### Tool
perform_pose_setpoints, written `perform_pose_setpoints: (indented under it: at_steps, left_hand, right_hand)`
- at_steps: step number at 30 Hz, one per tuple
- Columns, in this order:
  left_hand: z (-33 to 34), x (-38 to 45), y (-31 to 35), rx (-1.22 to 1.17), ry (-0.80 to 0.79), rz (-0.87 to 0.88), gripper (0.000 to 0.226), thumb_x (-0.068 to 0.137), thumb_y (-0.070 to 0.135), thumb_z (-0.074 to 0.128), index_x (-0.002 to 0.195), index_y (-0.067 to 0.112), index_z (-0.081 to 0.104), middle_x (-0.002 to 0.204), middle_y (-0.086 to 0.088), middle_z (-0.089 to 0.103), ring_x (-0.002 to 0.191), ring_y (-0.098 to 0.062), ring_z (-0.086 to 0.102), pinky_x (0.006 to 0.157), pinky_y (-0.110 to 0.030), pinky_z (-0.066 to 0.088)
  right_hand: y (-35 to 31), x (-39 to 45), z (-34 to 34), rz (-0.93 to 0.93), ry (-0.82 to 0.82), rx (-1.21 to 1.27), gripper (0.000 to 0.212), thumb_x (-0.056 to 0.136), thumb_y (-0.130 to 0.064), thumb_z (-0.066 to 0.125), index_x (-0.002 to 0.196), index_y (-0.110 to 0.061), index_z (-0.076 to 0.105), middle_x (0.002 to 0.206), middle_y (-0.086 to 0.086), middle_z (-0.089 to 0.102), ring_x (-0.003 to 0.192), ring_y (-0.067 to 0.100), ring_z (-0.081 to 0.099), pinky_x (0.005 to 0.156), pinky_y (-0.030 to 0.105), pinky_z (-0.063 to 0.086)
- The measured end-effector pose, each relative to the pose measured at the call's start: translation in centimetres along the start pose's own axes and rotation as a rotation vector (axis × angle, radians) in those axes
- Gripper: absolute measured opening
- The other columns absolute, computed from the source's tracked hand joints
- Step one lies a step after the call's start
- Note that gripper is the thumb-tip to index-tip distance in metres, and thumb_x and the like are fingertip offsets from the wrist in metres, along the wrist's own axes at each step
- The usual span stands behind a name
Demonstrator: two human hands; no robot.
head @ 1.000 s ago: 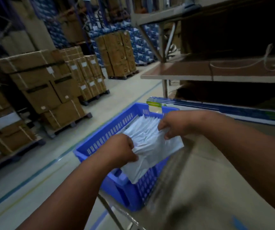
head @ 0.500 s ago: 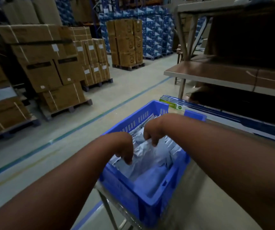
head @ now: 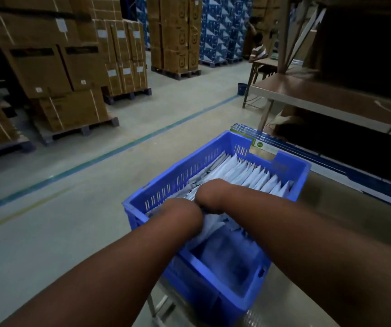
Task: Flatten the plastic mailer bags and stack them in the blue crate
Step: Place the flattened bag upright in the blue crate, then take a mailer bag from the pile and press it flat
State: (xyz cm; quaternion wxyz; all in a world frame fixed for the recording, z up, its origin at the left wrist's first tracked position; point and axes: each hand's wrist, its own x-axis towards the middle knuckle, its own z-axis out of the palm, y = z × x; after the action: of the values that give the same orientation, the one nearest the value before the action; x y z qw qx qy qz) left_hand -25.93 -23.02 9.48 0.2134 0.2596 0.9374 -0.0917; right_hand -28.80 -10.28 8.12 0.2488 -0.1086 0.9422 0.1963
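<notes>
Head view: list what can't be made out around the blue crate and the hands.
- Fingers of the left hand and right hand: hidden, curled down behind the knuckles, so the grip is unclear.
- Mailer bag under the hands: motion-blurred and partly covered.
- Near end of the blue crate: its floor is blurred and dark.
- Green label behind the crate: too small to read.

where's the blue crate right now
In the head view the blue crate sits low and centre-right on a metal table's edge, under both hands, with mailer bags standing inside it.
</notes>
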Motion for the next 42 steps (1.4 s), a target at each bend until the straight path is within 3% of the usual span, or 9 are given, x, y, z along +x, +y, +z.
perform_pose_setpoints:
  at_steps: [4,9,12,18,22,27,31,33,42]
  left_hand:
    - [-0.6,0.4,0.0,0.044,-0.025,-0.126,0.060,0.101,0.035,0.065,0.156,0.023,0.046,0.161,0.002,0.046,0.147,-0.025,0.047,0.111,-0.043,0.045]
    - [-0.7,0.4,0.3,0.137,-0.054,-0.154,0.054,0.103,0.036,0.057,0.154,0.019,0.049,0.157,-0.001,0.050,0.145,-0.029,0.049,0.109,-0.044,0.047]
    - [-1.1,0.1,0.3,0.124,-0.070,-0.174,0.060,0.096,0.036,0.070,0.151,0.020,0.053,0.150,0.001,0.056,0.137,-0.031,0.056,0.105,-0.048,0.053]
    - [-3.9,-1.2,1.5,0.128,0.072,-0.069,0.072,0.077,0.046,0.088,0.140,0.025,0.061,0.137,0.002,0.063,0.124,-0.027,0.066,0.092,-0.043,0.057]
    - [-6.7,-2.3,4.5,0.088,0.298,0.047,0.022,0.083,0.029,0.077,0.099,0.025,0.063,0.112,-0.001,0.065,0.102,-0.026,0.069,0.072,-0.036,0.051]
    - [-9.1,-3.5,11.1,0.125,0.552,0.317,0.021,0.089,0.029,0.067,0.084,0.026,0.047,0.109,-0.001,0.067,0.105,-0.027,0.067,0.072,-0.033,0.043]
    - [-8.9,-4.6,18.6,0.109,0.615,0.534,0.011,0.089,0.033,0.065,0.095,0.023,0.064,0.109,-0.002,0.071,0.107,-0.028,0.068,0.075,-0.035,0.049]
    - [-8.2,-5.5,22.7,0.114,0.604,0.624,0.023,0.088,0.032,0.066,0.107,0.020,0.070,0.110,-0.006,0.073,0.109,-0.031,0.069,0.081,-0.038,0.055]
    - [-2.2,-9.9,39.0,0.155,0.502,0.959,0.051,0.088,0.052,0.071,0.134,0.032,0.064,0.129,0.001,0.070,0.119,-0.026,0.064,0.096,-0.038,0.056]
  right_hand:
    - [1.3,0.2,0.3,-0.061,0.156,-0.037,0.028,0.093,-0.025,0.062,0.116,-0.033,0.075,0.118,0.003,0.072,0.107,0.033,0.068,0.080,0.034,0.049]
    - [0.9,-0.2,1.2,-0.026,0.082,0.071,0.025,0.081,-0.022,0.061,0.101,-0.029,0.073,0.102,0.002,0.071,0.090,0.031,0.067,0.083,0.040,0.057]
    - [1.2,-0.7,1.0,-0.038,0.126,0.081,0.011,0.084,-0.021,0.063,0.093,-0.026,0.066,0.098,0.000,0.068,0.088,0.030,0.066,0.082,0.041,0.057]
    - [4.1,-5.8,-1.0,-0.058,0.292,0.115,0.025,0.093,-0.028,0.071,0.117,-0.031,0.071,0.120,-0.003,0.068,0.107,0.025,0.065,0.083,0.035,0.051]
    - [7.0,-10.9,-0.2,0.016,0.323,0.191,0.022,0.097,-0.034,0.070,0.119,-0.033,0.072,0.123,-0.006,0.068,0.111,0.022,0.064,0.089,0.038,0.052]
    - [10.9,-19.5,3.3,0.248,0.402,0.273,0.022,0.095,-0.049,0.063,0.109,-0.036,0.074,0.115,-0.010,0.068,0.105,0.021,0.066,0.086,0.042,0.057]
    - [13.9,-28.6,8.7,0.435,0.478,0.284,0.030,0.094,-0.052,0.055,0.105,-0.032,0.074,0.110,-0.008,0.070,0.102,0.023,0.067,0.081,0.040,0.057]
    - [14.4,-33.0,12.0,0.515,0.462,0.301,0.029,0.097,-0.050,0.057,0.108,-0.029,0.074,0.112,-0.004,0.068,0.103,0.025,0.065,0.082,0.040,0.056]
    - [10.3,-47.5,27.2,0.855,0.384,0.571,0.031,0.095,-0.050,0.060,0.114,-0.031,0.073,0.122,-0.005,0.066,0.114,0.023,0.063,0.089,0.039,0.053]
